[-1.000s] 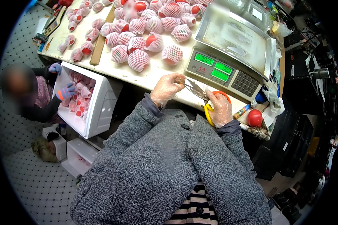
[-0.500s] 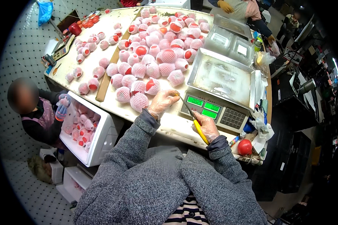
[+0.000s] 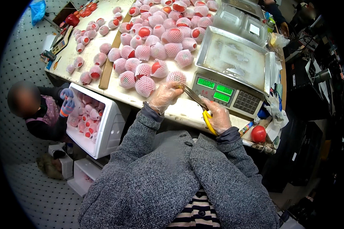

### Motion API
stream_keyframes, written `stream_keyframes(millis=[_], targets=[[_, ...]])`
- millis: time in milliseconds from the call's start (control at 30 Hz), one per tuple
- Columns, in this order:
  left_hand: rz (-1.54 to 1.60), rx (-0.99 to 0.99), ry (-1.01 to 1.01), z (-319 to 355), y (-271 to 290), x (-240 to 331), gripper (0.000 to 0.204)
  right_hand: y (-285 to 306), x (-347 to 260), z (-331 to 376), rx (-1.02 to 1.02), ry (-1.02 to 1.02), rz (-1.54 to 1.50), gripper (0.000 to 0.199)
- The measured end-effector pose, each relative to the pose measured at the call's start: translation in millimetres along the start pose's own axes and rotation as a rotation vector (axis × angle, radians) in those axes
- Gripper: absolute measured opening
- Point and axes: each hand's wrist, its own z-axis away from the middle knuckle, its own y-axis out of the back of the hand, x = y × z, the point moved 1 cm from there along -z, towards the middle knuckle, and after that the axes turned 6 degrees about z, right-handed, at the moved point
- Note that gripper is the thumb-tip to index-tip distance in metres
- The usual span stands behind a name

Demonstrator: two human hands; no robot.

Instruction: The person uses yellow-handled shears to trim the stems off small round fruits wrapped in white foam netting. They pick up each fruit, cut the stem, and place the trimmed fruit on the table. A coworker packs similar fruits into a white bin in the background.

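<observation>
Scissors point(image 3: 195, 97) that stood almost edge-on half a second ago have turned to show more of the flat of their blades, in front of the scale point(image 3: 233, 61). Meanwhile the co-worker's gloved hands point(image 3: 67, 102) have moved together, well to the left of the scale.

The right hand point(image 3: 218, 117) curls round the yellow handle just in front of the scale's keypad side. The left hand point(image 3: 166, 97) is off the scale's near left corner, its thumb and fingertips pinched at the blade tips on what looks like a small brownish thing point(image 3: 179, 87), too small to name. Both wear thin clear gloves. If the blades slipped or snapped together there, they could nick a fingertip or tear the loose plastic.

Just beyond the left hand, a netted fruit point(image 3: 176, 77) lies beside the scale on the worktop point(image 3: 116, 84), with a heap of others point(image 3: 156, 49) farther left; a nudge from that hand could set one rolling. One bare red fruit point(image 3: 258, 134) sits to the near right of the scale, close to the edge; a knock from the right sleeve could send it over. Left of the scale, beyond the worktop's edge, a white foam box point(image 3: 112, 126) holds more netted fruit.
</observation>
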Motion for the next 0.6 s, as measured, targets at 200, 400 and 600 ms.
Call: stream_keyframes(millis=[200,400,600], targets=[[0.022,-0.011,0.062,6.6,4.3,-10.4,0.022,5.2,0.0,7.4,0.046,0.082,0.105,0.046],[0.088,-0.040,0.105,8.9,5.8,-13.7,0.014,-1.0,6.7,15.2,0.001,0.100,0.047,0.046],[0.107,-0.049,0.143,10.9,7.7,-15.7,0.014,0.1,3.0,18.9,-0.067,0.063,-0.052,0.043]])
